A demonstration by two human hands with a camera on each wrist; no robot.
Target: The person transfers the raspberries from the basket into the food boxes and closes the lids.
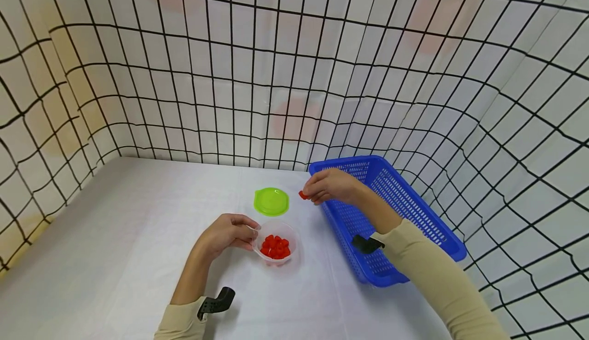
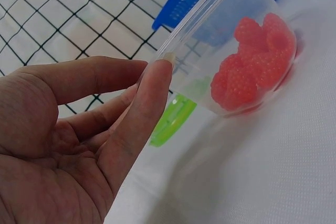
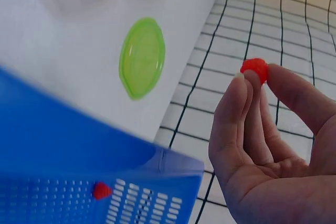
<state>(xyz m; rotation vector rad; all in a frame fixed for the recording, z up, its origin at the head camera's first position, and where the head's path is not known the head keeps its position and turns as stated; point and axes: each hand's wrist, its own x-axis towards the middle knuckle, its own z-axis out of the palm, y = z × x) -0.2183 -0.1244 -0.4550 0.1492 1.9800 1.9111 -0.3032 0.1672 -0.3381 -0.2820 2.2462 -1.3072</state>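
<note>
My left hand (image 1: 232,233) pinches the rim of a clear plastic bowl (image 2: 210,30) between thumb and fingers. Several red raspberries (image 1: 275,248) lie in the bottom of that bowl, which stands on the white table. Between the fingertips of my right hand (image 1: 332,186) is a single raspberry (image 3: 255,68), held up over the left rim of a blue basket (image 1: 345,238). One more raspberry (image 3: 102,190) shows inside the basket in the right wrist view. Just behind the bowl lies a green lid (image 1: 271,201).
A black wire grid (image 1: 230,74) with white sheeting behind it encloses the back and sides of the white table (image 1: 115,238). The basket stands at the right, close to the grid.
</note>
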